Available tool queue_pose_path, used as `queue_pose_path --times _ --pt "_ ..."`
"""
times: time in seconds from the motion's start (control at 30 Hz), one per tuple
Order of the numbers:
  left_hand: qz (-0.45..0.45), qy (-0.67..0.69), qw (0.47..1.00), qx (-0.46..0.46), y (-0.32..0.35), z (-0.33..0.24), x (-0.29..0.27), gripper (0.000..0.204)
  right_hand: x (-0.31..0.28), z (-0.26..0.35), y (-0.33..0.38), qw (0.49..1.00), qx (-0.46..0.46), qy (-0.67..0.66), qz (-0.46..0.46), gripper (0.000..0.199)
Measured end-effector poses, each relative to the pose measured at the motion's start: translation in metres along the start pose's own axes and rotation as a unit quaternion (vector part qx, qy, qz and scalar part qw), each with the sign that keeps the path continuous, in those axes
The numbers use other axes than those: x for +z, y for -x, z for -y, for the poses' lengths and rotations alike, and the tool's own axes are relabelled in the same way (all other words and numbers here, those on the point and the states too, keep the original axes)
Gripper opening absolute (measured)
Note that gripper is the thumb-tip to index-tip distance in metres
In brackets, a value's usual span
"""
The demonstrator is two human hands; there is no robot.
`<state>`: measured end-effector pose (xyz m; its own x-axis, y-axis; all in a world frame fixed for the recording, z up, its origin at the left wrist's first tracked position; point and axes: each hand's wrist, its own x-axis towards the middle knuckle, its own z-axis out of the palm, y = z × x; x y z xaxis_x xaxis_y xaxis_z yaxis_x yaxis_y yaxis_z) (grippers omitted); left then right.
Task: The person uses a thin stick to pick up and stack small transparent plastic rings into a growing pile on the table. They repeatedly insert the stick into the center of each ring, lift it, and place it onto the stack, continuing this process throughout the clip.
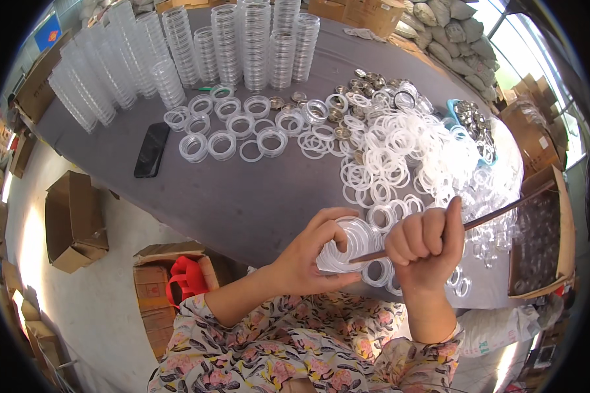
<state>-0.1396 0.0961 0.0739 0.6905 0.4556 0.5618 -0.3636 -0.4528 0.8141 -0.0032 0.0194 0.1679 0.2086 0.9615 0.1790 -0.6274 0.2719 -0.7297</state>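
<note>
My left hand [311,257] grips a short stack of clear plastic rings [349,243] near the table's front edge. My right hand [426,241] is fisted around a thin brown stick [498,213] that slants up to the right; its near tip touches the ring stack. A big loose heap of clear rings [406,147] covers the grey table [242,203] just beyond both hands. Small stacks of rings [229,128] sit in rows farther left.
Tall columns of clear round containers [242,42] stand at the table's far side. A black phone [151,150] lies at the left. Metal caps [473,118] sit in a blue tray at right. Cardboard boxes [75,223] and a red bag [187,278] are on the floor.
</note>
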Motion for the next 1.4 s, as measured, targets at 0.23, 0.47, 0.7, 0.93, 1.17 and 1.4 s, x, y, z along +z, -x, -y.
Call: queue_pose_path --times 0.23,0.47,0.7,0.93,1.17,1.4 --pt "-0.016 0.112 0.992 -0.063 0.005 0.001 0.008 0.08 -0.013 -0.028 0.004 0.999 -0.006 -0.014 0.033 0.056" --pt "-0.055 0.134 0.989 -0.021 0.008 0.007 0.017 0.087 -0.019 -0.02 -0.014 0.966 -0.13 0.199 0.101 0.05" --pt "-0.045 0.136 0.989 -0.026 0.008 0.007 0.017 0.087 -0.004 -0.016 0.001 0.997 0.072 0.023 0.016 0.052" --pt "-0.026 0.116 0.992 -0.05 0.01 0.004 0.015 0.096 -0.01 -0.034 -0.01 0.962 -0.154 0.219 0.057 0.053" --pt "-0.012 0.035 0.999 -0.019 -0.006 0.07 -0.035 0.076 -0.009 -0.012 0.01 0.971 -0.184 0.151 0.031 0.058" --pt "0.006 -0.655 0.744 -0.131 -0.026 0.16 -0.099 0.03 -0.009 -0.01 0.017 0.968 -0.211 0.138 0.017 0.058"
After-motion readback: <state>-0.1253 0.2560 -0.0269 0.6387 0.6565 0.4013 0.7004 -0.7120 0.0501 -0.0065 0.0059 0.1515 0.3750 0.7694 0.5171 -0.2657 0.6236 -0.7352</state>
